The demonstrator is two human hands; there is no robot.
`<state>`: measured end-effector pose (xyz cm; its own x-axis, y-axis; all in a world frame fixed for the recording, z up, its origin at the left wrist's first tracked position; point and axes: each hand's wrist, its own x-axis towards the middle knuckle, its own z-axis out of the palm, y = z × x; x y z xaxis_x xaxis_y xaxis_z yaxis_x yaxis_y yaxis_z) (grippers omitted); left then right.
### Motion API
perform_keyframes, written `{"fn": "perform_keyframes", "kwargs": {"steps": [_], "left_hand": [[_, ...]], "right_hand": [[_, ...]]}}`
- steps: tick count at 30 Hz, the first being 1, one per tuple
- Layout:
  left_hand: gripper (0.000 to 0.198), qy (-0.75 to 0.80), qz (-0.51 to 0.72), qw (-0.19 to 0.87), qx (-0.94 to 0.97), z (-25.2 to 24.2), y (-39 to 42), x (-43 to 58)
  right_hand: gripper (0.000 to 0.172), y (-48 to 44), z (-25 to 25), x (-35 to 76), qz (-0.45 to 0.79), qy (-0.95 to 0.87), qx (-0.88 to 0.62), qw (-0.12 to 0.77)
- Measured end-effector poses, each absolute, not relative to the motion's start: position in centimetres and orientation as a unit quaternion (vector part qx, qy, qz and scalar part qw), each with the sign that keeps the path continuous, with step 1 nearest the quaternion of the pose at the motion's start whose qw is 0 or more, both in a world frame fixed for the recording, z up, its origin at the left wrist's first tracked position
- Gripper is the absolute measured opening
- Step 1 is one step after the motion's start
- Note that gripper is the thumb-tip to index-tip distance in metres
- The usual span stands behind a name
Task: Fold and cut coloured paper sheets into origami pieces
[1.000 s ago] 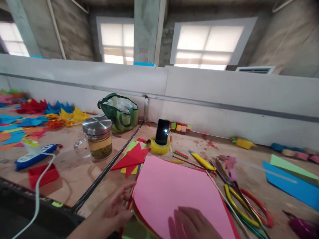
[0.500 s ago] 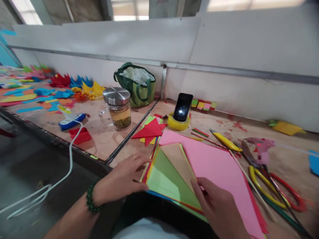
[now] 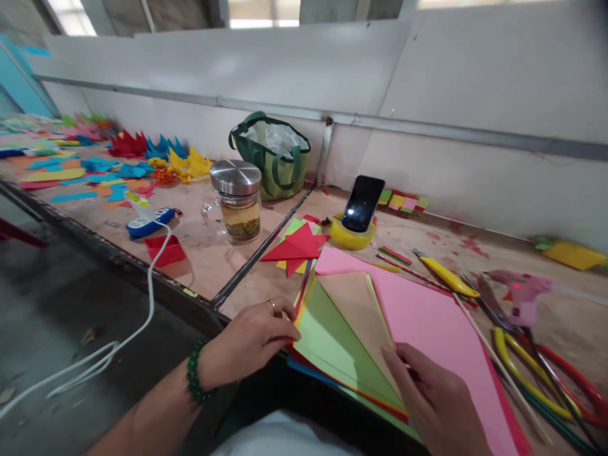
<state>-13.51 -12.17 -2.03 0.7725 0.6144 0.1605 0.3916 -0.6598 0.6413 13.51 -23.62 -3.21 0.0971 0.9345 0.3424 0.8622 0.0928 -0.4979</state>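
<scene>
Several sheets of coloured paper lie in a stack at the table's front edge, with a light green sheet (image 3: 332, 342) near the top. Across it runs a tan strip of paper (image 3: 354, 304), narrowing toward the bottom. My left hand (image 3: 254, 339), with a ring and a green bead bracelet, pinches the stack's left corner between thumb and fingers. At the stack's right side my right hand (image 3: 437, 392) grips the paper edge near the tan strip's lower end; its fingertips are partly hidden. Larger pink paper (image 3: 427, 316) lies underneath.
Scissors (image 3: 513, 354), a yellow cutter (image 3: 446, 275) and a pink glue gun (image 3: 522, 291) lie at right. Behind stand a phone (image 3: 363, 202) in a yellow tape roll (image 3: 351, 235), a glass tea mug (image 3: 240, 215) and a green bag (image 3: 285, 171). A white cable (image 3: 151, 297) hangs over the edge.
My left hand's fingers have closed from spread beside the stack to a pinch on its left corner. My right hand keeps its grip. The view has shifted slightly left.
</scene>
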Motion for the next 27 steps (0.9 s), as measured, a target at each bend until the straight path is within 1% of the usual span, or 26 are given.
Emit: {"fn": "perform_keyframes", "kwargs": {"steps": [4, 7, 10, 13, 16, 22, 25, 27], "left_hand": [[0.017, 0.317, 0.187, 0.304, 0.879, -2.2, -12.1, -13.2], [0.022, 0.345, 0.179, 0.281, 0.877, -2.3, -12.0, -12.9], [0.026, 0.329, 0.163, 0.268, 0.89, -2.5, -11.8, -12.7], [0.027, 0.33, 0.164, 0.267, 0.89, -2.5, -11.7, -12.7], [0.029, 0.325, 0.163, 0.284, 0.887, -2.1, -11.8, -12.7], [0.028, 0.302, 0.136, 0.352, 0.875, -1.2, -12.3, -12.1], [0.039, 0.328, 0.155, 0.368, 0.856, -1.6, -12.4, -11.3], [0.041, 0.361, 0.163, 0.361, 0.845, -2.2, -12.4, -10.8]], "right_hand": [[0.033, -23.6, -3.2, 13.5, 0.05, -0.673, -0.67, 0.311], [0.032, -23.6, -3.0, 13.4, 0.047, -0.676, -0.668, 0.307], [0.031, -23.6, -2.9, 13.3, 0.049, -0.676, -0.667, 0.309], [0.03, -23.6, -2.9, 13.4, 0.051, -0.675, -0.666, 0.314], [0.03, -23.7, -3.0, 13.4, 0.057, -0.676, -0.665, 0.311], [0.033, -23.8, -2.8, 13.2, 0.062, -0.681, -0.661, 0.31], [0.031, -23.8, -2.8, 13.3, 0.056, -0.688, -0.655, 0.309], [0.031, -23.8, -2.9, 13.3, 0.051, -0.691, -0.654, 0.304]]}}
